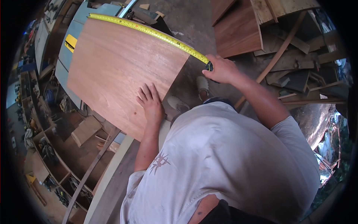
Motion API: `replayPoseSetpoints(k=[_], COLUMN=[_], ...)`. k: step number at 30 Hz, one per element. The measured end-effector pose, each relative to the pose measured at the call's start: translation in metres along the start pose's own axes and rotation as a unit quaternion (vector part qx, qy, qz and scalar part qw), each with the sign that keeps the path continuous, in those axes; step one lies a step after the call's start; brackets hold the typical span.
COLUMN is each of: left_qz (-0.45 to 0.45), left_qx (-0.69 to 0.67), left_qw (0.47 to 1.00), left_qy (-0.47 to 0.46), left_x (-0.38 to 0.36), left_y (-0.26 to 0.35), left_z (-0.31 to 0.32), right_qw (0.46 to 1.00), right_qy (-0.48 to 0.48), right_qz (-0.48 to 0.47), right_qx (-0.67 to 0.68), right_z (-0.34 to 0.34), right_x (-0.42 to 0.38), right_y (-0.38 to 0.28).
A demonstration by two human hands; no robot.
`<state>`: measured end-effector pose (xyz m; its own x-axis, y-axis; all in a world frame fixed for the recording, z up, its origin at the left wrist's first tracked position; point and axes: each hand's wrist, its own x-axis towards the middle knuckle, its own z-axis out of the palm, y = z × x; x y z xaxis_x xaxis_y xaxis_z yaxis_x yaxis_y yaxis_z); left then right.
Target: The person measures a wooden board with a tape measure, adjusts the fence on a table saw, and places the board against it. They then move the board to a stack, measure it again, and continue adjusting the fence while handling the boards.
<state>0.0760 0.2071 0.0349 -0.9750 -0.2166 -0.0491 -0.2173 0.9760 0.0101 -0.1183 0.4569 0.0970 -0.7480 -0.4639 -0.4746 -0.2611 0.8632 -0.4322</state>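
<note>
A reddish-brown plywood sheet (112, 71) lies in front of me. My left hand (151, 104) rests palm down on it near the close edge, fingers spread. Beyond the sheet's right corner, my right hand (223, 70) is wrapped round the dark case of a tape measure (209, 67). Its yellow blade (149, 33) is pulled out along the far edge of the sheet, ending at the far left corner. The case is partly hidden by my fingers.
Under the sheet is a blue-grey machine table (63, 59) with a yellow part (71, 43). Wood offcuts (294, 74) and panels (238, 33) are heaped at right. A partitioned shelf (52, 156) with tools stands at left. My shoes (202, 86) show below.
</note>
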Motion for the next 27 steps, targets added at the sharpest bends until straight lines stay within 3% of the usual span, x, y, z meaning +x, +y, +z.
replayPoseSetpoints(k=[27], left_qz=[-0.002], left_qx=[0.035], left_qw=[0.999], left_qy=[-0.003], left_x=[0.0], left_y=[-0.006], left_z=[0.01], right_qw=[1.0], right_qy=[-0.01], right_qz=[0.003], right_qx=[-0.009], right_z=[-0.004], right_x=[0.0], right_y=[-0.006])
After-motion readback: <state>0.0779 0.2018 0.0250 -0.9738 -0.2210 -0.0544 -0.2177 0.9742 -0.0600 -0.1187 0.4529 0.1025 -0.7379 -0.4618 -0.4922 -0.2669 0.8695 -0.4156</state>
